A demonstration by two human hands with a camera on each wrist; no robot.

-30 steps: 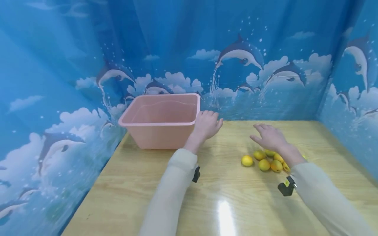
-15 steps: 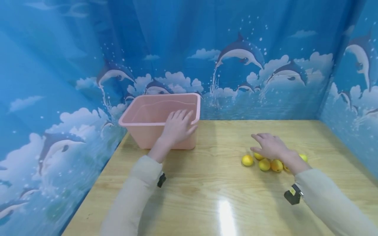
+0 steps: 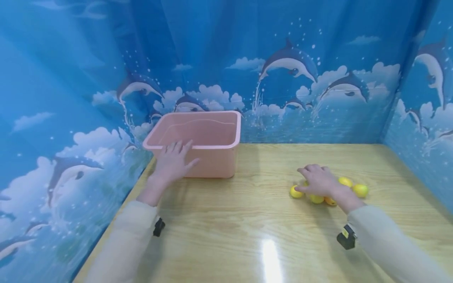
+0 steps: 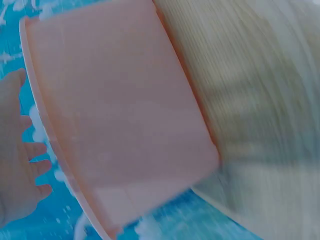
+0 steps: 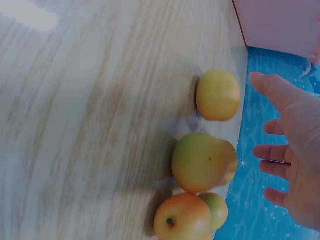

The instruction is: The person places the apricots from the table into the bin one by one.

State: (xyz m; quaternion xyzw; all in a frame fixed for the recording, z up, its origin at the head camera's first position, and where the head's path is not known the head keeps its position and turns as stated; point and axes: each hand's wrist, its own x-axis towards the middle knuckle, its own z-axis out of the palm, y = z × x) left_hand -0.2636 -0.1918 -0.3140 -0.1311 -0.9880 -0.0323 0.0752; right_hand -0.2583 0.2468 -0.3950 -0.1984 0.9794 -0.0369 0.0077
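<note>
A pink plastic tub [image 3: 209,161] stands at the back left of the table. My left hand [image 3: 171,163] is in front of the tub's near side, fingers spread near its rim and holding nothing. In the left wrist view the fingers [image 4: 37,150] appear apart from the rim. Several round yellow-to-orange fruits [image 3: 360,190] lie in a cluster on the right. Over them hovers my right hand [image 3: 318,181], palm down, hiding some of them. The right wrist view shows its fingers [image 5: 274,155] loosely bent, with a gap between them and the nearest fruit [image 5: 218,95].
The wooden tabletop [image 3: 226,224] stretches between the tub and the fruits. A blue dolphin-print curtain [image 3: 269,78] encloses the back and both sides.
My left hand has swept left, from the tub's right corner to its front left. The right hand has lowered over the fruits. Tub and fruits have not moved.
</note>
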